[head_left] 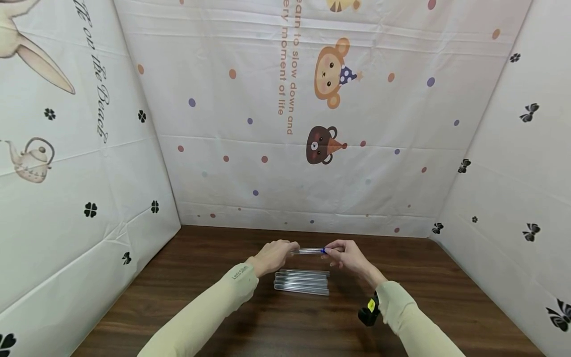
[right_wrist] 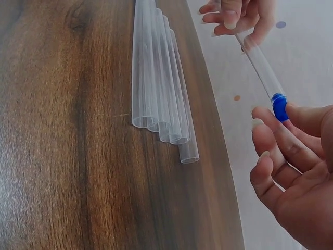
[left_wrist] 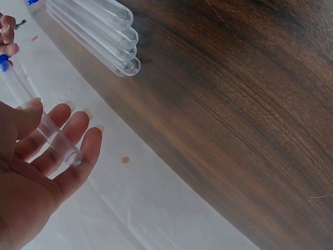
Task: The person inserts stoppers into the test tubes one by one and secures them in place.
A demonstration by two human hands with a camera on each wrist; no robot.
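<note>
Between the two hands a clear test tube [head_left: 309, 251] lies level, close above the far part of the tabletop. My left hand [head_left: 274, 255] holds its rounded end, the thumb on top and fingers beneath. At the other end my right hand [head_left: 350, 255] pinches a blue cap [right_wrist: 280, 108] between thumb and index finger. The cap sits at the tube's mouth, partly hidden by the fingertips. Nearer the body, several uncapped test tubes [head_left: 302, 282] lie side by side, their open ends to the right and rounded ends [left_wrist: 129, 66] to the left.
The dark wooden table [head_left: 187, 297] meets a white printed cloth wall [head_left: 285, 188] behind the hands, with more cloth at both sides. A black device [head_left: 369, 311] with a yellow mark hangs below the right wrist. A small blue thing [left_wrist: 32, 2] shows at the left wrist view's top edge.
</note>
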